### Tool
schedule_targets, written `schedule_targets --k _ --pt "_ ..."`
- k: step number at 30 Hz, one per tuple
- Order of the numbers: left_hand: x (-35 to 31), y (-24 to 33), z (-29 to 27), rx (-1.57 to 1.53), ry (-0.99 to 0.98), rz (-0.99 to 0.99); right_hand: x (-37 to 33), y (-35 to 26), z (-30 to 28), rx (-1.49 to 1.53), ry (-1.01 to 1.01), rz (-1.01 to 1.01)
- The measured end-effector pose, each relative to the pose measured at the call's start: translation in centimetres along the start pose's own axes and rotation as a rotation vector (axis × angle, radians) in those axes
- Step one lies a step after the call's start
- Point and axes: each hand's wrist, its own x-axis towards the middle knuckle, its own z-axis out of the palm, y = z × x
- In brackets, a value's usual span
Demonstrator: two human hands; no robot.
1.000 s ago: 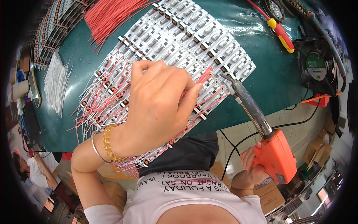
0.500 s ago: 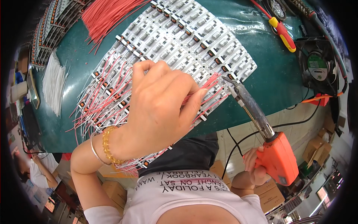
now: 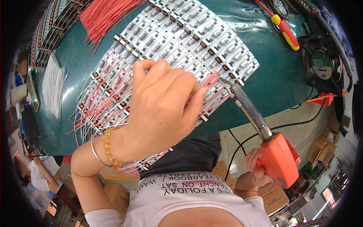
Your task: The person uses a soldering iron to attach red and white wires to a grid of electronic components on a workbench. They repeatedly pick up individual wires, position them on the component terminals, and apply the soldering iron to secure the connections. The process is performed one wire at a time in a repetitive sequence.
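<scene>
Here was the left hand [image 3: 162,104], thumb and forefinger pinched together on a small bunch of red wires [image 3: 211,81], poised over the boards [image 3: 196,34] spread across the green table [image 3: 272,73]! The right hand [image 3: 257,168] was wrapped firmly round the iron [image 3: 280,160], its tip right by the bunch's ends; whether it touched a board, there was no telling. And the score? The lower-left rows looked well wired, red and white leads [image 3: 101,90] trailing everywhere, while the upper rows sat bare, so by the look of it plenty was left. A red pile [image 3: 104,20] and a white pile [image 3: 54,87] lay in reserve. Room, then: tight at upper left, where the red pile lay close to the boards; their near corner jutted past the table's edge above the lap. On the right, open green ran out towards the screwdriver [image 3: 286,33] and fan [image 3: 321,65].
</scene>
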Motion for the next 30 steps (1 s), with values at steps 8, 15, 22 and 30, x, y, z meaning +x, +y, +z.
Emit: schedule_targets --k 8,15,22,30 --pt "0.1 0.0 0.1 0.003 0.001 0.013 1.1 -0.5 0.8 0.3 -0.091 -0.143" --pt "-0.1 -0.5 -0.2 -0.206 -0.003 -0.057 1.8 -0.7 1.3 0.333 -0.115 -0.155" --pt "0.1 -0.9 0.0 -0.147 0.083 -0.027 2.4 -1.2 1.3 0.398 -0.162 -0.15" --pt "0.2 -0.5 0.0 0.046 0.072 0.003 2.4 -0.3 1.2 0.335 -0.228 -0.211"
